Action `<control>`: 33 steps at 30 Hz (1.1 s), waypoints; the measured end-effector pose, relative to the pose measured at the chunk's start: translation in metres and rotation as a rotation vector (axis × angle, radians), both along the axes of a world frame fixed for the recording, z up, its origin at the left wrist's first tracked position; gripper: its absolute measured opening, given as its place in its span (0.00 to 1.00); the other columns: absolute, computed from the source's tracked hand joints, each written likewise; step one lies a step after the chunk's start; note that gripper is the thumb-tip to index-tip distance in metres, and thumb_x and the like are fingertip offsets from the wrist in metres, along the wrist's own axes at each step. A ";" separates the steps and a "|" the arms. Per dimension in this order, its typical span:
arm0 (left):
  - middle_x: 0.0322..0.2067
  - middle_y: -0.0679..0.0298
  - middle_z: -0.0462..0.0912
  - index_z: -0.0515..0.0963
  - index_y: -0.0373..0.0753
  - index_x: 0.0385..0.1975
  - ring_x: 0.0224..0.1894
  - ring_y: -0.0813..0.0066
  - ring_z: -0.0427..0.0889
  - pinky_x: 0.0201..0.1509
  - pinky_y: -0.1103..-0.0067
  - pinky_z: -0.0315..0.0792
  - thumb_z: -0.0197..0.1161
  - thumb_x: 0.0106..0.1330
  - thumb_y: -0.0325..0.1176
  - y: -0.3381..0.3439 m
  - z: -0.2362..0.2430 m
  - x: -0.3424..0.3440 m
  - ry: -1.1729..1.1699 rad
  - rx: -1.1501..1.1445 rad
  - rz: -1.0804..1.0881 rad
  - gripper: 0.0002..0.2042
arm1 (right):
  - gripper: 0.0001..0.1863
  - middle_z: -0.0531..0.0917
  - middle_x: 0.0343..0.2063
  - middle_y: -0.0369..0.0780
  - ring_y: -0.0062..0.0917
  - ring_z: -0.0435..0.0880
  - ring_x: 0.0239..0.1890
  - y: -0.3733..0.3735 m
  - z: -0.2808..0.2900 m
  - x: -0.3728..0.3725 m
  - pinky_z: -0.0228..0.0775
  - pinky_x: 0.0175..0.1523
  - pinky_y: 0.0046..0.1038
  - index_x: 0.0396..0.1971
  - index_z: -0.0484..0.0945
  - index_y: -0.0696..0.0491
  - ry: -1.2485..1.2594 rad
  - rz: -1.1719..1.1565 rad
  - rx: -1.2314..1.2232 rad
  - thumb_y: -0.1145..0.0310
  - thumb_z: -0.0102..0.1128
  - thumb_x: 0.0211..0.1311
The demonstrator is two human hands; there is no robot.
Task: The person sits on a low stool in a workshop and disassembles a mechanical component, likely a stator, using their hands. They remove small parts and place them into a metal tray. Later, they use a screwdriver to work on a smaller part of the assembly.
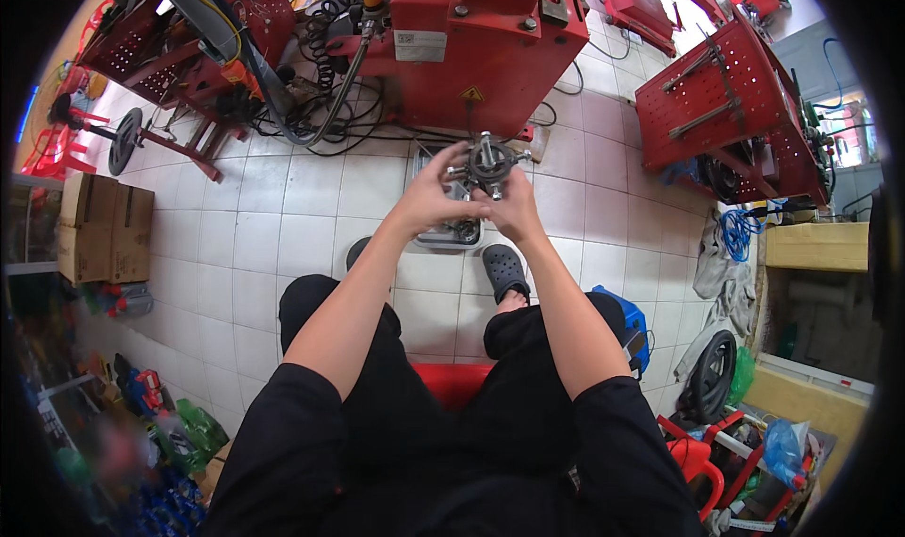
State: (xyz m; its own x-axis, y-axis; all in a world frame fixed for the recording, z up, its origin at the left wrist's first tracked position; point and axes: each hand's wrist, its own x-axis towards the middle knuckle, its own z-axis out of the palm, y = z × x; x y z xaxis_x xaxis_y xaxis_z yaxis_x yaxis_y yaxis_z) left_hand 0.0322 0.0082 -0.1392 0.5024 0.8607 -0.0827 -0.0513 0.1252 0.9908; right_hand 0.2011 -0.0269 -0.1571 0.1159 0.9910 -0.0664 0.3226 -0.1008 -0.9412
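A round, dark metal assembly with several silver bolts (pixel 489 162) is held up in my right hand (pixel 511 202), whose fingers grip it from below. My left hand (pixel 436 198), slightly blurred, is beside it with fingers spread and curved near its left side; whether they touch it is unclear. Underneath, a grey metal tray (pixel 424 235) with small metal parts lies on the tiled floor, partly hidden by both hands.
A red machine (pixel 481 37) with hoses and cables stands ahead. Red perforated stands (pixel 735 122) are at both sides. Cardboard boxes (pixel 132 235) sit left, a blue case (pixel 633 330) by my right knee, and a red seat (pixel 443 377) is under me.
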 end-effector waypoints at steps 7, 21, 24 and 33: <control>0.38 0.63 0.77 0.78 0.34 0.34 0.42 0.72 0.76 0.46 0.78 0.69 0.69 0.51 0.30 0.007 0.002 0.001 0.182 0.475 0.386 0.12 | 0.27 0.75 0.38 0.47 0.44 0.77 0.41 0.019 0.002 0.017 0.71 0.43 0.38 0.42 0.72 0.54 -0.569 -0.079 0.094 0.72 0.73 0.37; 0.33 0.58 0.82 0.82 0.31 0.32 0.38 0.72 0.80 0.43 0.80 0.70 0.68 0.52 0.36 0.010 -0.012 0.000 0.470 0.180 0.445 0.13 | 0.20 0.74 0.33 0.46 0.42 0.77 0.38 0.026 -0.013 0.003 0.72 0.39 0.40 0.38 0.74 0.54 -0.751 -0.020 0.172 0.73 0.66 0.39; 0.32 0.57 0.84 0.81 0.29 0.34 0.35 0.75 0.80 0.41 0.80 0.71 0.67 0.53 0.37 0.014 -0.011 -0.003 0.549 0.102 0.404 0.16 | 0.19 0.73 0.32 0.46 0.42 0.77 0.37 0.026 -0.012 0.002 0.72 0.38 0.40 0.36 0.74 0.54 -0.806 -0.042 0.192 0.73 0.65 0.38; 0.29 0.59 0.83 0.81 0.28 0.35 0.32 0.78 0.77 0.37 0.80 0.70 0.66 0.55 0.34 0.016 -0.023 -0.008 0.471 0.021 0.278 0.14 | 0.18 0.74 0.31 0.47 0.42 0.77 0.37 0.024 -0.020 0.004 0.74 0.38 0.39 0.33 0.74 0.55 -0.882 0.005 0.175 0.74 0.65 0.35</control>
State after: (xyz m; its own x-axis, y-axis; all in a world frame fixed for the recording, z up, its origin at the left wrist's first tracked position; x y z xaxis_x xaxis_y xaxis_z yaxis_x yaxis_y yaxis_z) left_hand 0.0240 0.0243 -0.1618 0.1687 0.9595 -0.2257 0.3704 0.1505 0.9166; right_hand 0.2056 -0.0024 -0.1774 0.0492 0.9791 0.1973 0.9353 0.0241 -0.3530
